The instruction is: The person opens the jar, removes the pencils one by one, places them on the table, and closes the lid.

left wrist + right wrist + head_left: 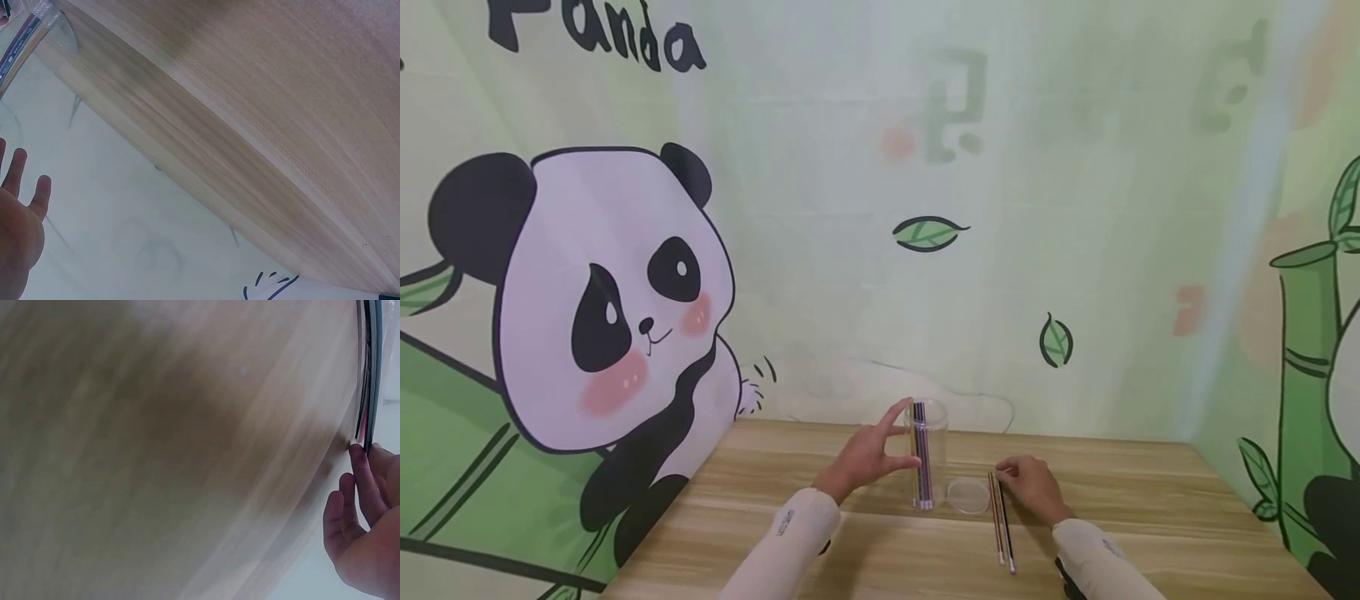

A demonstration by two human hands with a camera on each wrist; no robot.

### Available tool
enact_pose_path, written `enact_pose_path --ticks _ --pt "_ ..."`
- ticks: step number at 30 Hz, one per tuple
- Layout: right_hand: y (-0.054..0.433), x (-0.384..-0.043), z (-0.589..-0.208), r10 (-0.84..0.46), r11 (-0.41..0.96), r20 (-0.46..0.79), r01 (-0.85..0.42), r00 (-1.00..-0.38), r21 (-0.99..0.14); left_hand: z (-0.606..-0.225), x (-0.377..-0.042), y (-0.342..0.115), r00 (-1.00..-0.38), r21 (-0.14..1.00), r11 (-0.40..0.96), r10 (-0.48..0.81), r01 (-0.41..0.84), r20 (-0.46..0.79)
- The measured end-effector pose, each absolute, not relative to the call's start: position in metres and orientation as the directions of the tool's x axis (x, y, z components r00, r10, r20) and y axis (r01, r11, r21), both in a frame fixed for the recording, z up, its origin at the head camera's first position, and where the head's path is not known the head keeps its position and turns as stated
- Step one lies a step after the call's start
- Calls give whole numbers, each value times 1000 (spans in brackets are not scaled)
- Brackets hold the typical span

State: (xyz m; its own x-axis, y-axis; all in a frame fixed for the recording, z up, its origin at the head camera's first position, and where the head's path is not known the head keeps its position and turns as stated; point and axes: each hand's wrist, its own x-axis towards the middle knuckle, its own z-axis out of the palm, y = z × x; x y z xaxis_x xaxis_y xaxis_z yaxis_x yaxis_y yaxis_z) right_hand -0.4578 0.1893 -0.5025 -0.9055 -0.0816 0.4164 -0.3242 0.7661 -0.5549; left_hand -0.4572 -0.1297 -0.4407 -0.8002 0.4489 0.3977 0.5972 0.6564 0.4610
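A clear jar [938, 454] stands upright on the table, with several pencils [922, 467] inside along its left side. My left hand [865, 454] is at the jar's left, index finger up at the rim and thumb across the front wall. In the left wrist view its visible fingers [17, 172] are straight and spread. Nearer to me, an orange-brown pencil [996, 521] and a black pencil [1006, 529] lie side by side. My right hand [1033, 487] pinches the far end of the black pencil between thumb and index finger, its other fingers loosely bent.
A round clear lid [968, 495] lies flat on the wooden table [760, 500], between the jar and the loose pencils. Behind the table's far edge hangs a pale green wall cloth [827, 292] printed with pandas, leaves and bamboo.
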Motion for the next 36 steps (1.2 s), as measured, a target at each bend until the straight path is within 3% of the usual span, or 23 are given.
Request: enact_pose_path --ticks 36 --pt "200 -453 -491 -121 770 452 -371 -884 -519 -440 -456 -130 -799 462 654 445 599 405"
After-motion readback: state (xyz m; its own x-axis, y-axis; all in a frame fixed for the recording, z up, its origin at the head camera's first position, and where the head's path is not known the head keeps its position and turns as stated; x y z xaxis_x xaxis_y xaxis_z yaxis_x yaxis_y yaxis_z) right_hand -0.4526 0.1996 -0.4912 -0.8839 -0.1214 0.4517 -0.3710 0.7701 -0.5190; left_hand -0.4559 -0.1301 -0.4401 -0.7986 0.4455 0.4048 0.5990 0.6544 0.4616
